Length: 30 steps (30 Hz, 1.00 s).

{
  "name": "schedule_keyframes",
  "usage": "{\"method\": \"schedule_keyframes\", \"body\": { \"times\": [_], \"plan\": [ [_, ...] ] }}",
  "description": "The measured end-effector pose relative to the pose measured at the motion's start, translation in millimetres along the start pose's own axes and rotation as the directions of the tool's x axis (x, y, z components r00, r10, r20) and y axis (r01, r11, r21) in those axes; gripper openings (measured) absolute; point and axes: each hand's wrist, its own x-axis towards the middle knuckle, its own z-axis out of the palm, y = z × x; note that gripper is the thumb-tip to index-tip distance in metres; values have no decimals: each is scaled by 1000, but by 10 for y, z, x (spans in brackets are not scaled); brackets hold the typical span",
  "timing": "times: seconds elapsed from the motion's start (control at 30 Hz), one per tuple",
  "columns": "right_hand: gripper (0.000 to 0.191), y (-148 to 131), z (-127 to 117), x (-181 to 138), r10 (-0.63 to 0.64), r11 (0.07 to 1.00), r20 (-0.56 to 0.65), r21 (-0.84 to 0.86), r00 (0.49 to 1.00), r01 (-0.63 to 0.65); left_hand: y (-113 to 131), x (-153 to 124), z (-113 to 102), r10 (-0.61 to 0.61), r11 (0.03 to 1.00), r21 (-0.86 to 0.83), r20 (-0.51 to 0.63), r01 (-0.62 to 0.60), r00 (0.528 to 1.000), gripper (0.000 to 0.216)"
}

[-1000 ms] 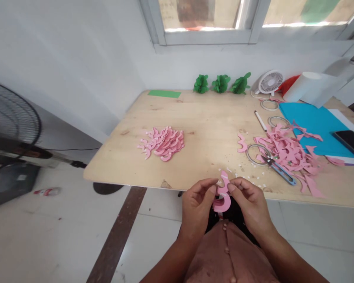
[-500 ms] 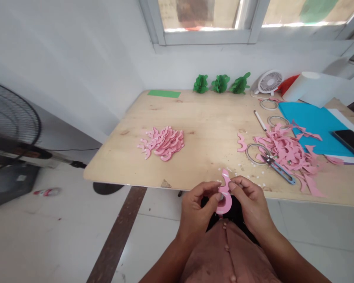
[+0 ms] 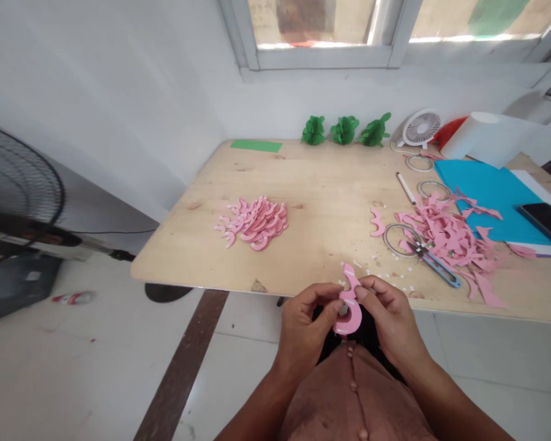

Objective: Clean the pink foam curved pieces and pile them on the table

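Note:
Between my hands, just past the table's front edge, is a curved pink paper cutout (image 3: 354, 318) with short white strips on it, which look like tape. My left hand (image 3: 310, 318) pinches it from the left with thumb and fingers. From the right, my right hand (image 3: 390, 312) grips its middle between thumb and forefinger. One end of the paper points up toward the table. A similar pink cutout (image 3: 376, 222) lies alone on the wood beyond my right hand. Farther left sits a pile of such pink pieces (image 3: 262, 222), many with white strips.
Pink scraps (image 3: 450, 229) heap at the right, with blue-handled snips (image 3: 438, 266) and a tape roll (image 3: 397, 240) beside them. Behind are blue sheets (image 3: 482, 193), a phone (image 3: 546, 222), a pen (image 3: 405, 188) and a small fan (image 3: 421, 127). Green paper shapes (image 3: 344, 130) stand by the wall.
The pink cutout has tilted slightly, its upper end shifting a little left. Both hands keep their hold in nearly the same place.

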Motion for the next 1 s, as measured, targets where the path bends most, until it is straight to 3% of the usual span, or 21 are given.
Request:
{"method": "schedule_keyframes", "body": {
  "times": [0.17, 0.3, 0.4, 0.5, 0.57, 0.77, 1.0],
  "plan": [
    [17, -3, 3, -7, 11, 1000, 20, -13, 1000, -11, 3, -8, -6, -12, 999, -29, 27, 13, 1000, 15],
    [18, 8, 6, -12, -33, 989, -9, -144, 999, 32, 18, -16, -2, -3, 1000, -30, 33, 4, 999, 15],
    [17, 13, 14, -16, -137, 944, -35, -306, 990, 120, 40, -7, 22, -1, 1000, -25, 20, 2, 1000, 12],
    [13, 19, 13, -22, -322, 841, -36, -471, 946, 268, 47, 11, 45, 16, 1000, -1, -1, -16, 1000, 5],
    [12, 29, 0, -24, -363, 817, -23, -488, 931, 307, 33, 22, 45, 30, 999, 15, 6, -31, 1000, 4],
    [15, 43, -64, 1, -153, 949, 26, -274, 988, 154, -41, 17, -18, 33, 996, 76, 91, -40, 995, 7],
    [10, 62, -77, 20, -167, 953, 21, -254, 986, 166, -37, 9, -31, 24, 992, 122, 126, -39, 992, 8]
  ]
}}
